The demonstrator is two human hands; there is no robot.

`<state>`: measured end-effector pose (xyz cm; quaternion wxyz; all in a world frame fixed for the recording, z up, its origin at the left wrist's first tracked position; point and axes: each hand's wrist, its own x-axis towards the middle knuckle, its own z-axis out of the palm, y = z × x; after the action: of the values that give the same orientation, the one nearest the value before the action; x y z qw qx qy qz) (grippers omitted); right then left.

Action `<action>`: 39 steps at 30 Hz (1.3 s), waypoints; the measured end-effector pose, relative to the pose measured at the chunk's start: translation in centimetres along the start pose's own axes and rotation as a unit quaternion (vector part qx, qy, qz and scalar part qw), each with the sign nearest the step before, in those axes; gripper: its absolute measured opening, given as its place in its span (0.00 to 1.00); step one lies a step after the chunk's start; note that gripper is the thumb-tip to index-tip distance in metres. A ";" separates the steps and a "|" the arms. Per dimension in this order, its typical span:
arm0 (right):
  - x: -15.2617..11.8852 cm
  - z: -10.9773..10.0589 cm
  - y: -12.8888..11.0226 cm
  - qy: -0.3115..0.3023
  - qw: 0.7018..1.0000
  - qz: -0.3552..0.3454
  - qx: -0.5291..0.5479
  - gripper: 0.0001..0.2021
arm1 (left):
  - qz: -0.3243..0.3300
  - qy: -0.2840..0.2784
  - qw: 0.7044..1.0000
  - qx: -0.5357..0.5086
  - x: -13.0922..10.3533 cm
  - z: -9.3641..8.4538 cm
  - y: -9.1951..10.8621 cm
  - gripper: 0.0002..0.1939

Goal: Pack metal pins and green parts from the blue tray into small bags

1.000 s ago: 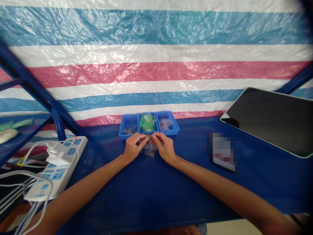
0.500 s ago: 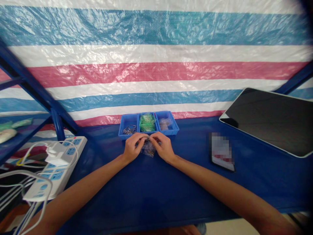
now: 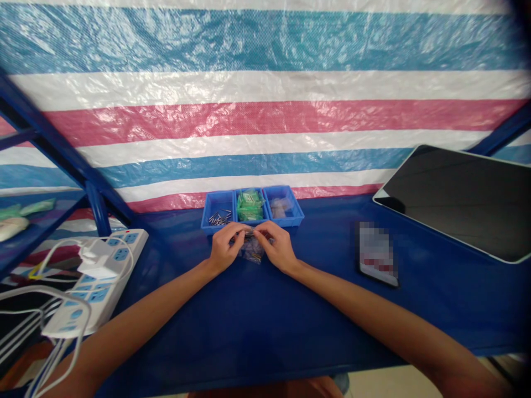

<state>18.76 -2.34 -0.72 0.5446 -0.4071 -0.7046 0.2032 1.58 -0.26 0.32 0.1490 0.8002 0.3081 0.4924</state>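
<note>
My left hand (image 3: 226,245) and my right hand (image 3: 275,246) meet over the blue table, both with thumb and fingers pinched at the top edge of a small clear plastic bag (image 3: 252,251). Something small and yellowish shows at the bag's lower end; the rest of its contents cannot be made out. Just beyond my fingers stand three joined blue bins. In the left bin (image 3: 209,202) lie several thin metal pieces (image 3: 219,218). Green plastic packets (image 3: 250,207) fill the middle one. Clear plastic bags (image 3: 280,208) lie in the right bin (image 3: 295,221).
A white power strip (image 3: 118,276) with a plugged-in adapter and cables lies at the left. To the right are a phone (image 3: 376,254) with a blurred screen and a large dark-screened tablet or monitor (image 3: 464,199). Striped plastic sheeting (image 3: 265,119) hangs behind the blue table (image 3: 257,320).
The view has shifted very slightly. Both hands stay at the bag's top edge, with hardly any visible finger movement.
</note>
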 end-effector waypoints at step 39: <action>-0.4 0.1 0.1 -0.013 1.000 -0.013 0.018 0.15 | -0.081 0.017 0.995 -0.053 -0.4 0.3 -0.6 0.09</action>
<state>18.71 -2.52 -1.09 0.5454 -0.3852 -0.7131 0.2138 1.53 -0.05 -0.37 0.2251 0.7553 0.3482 0.5075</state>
